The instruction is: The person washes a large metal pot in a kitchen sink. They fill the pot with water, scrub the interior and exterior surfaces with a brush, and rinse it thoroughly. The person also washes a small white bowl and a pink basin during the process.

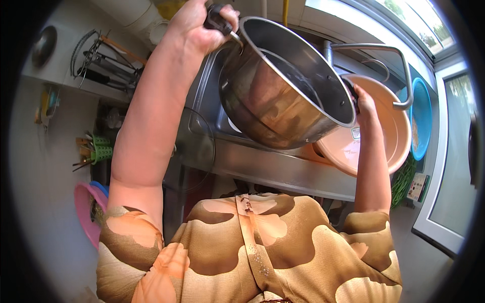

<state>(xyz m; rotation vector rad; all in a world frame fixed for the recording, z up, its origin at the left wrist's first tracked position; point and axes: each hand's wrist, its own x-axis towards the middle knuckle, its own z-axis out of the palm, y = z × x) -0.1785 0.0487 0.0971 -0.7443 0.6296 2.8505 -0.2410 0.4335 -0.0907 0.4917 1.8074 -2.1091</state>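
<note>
A large stainless steel pot [261, 98] hangs tilted over the sink [206, 85], its mouth turned toward the upper right. My left hand [199, 30] grips its dark side handle at the upper left. On the opposite side, my right hand [365, 100] is closed on the other handle, partly hidden by the pot's rim. The inside looks dark and wet; I cannot tell how much liquid it holds. Behind my right hand and forearm sits a peach-coloured plastic basin [392, 125], with a small label on its inner wall.
A bent metal faucet [373, 46] arches over the basin. A blue strainer basket [421, 125] and green leafy vegetables [404, 181] lie at the right, by a window frame [434, 223]. Leftward are a glass lid [195, 151], a green utensil holder [101, 148], hanging utensils [110, 68] and a pink basin [84, 212].
</note>
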